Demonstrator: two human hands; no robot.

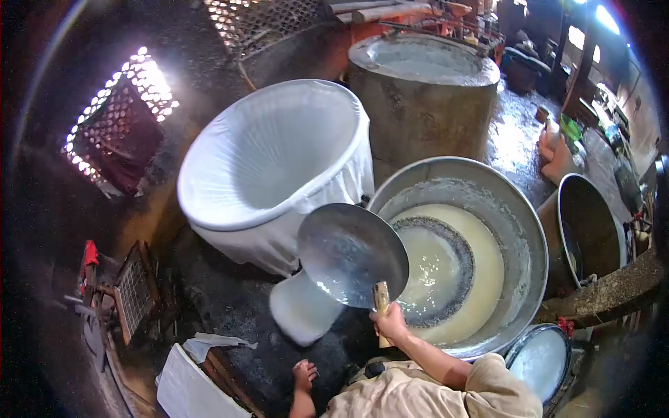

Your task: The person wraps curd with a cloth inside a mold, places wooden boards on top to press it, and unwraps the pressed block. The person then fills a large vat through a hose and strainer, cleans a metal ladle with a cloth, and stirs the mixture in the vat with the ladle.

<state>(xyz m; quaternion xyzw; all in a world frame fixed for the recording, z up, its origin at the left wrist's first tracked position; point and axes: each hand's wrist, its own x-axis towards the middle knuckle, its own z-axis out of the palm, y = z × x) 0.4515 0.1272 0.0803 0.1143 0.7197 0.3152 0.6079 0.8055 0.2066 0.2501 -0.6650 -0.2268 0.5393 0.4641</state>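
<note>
My right hand [391, 325] is wrapped round the wooden handle [380, 298] of a wide metal pan [352, 254]. The pan is tilted, and a whitish stream of liquid [303, 306] shows below its left edge, above the dark floor. Beside the pan is a large metal vat [526, 244] of pale yellowish liquid, with a round, dark-rimmed shape in it. My left hand [304, 376] hangs low near my body, its fingers loosely curled, touching nothing visible.
A tub draped in white cloth [279, 146] stands ahead, and behind it a round concrete tank [425, 111]. At right are a metal drum [592, 223] and another person's hand [556, 160]. A lidded bucket [540, 362] sits lower right; a white cloth-covered board [195, 386], lower left.
</note>
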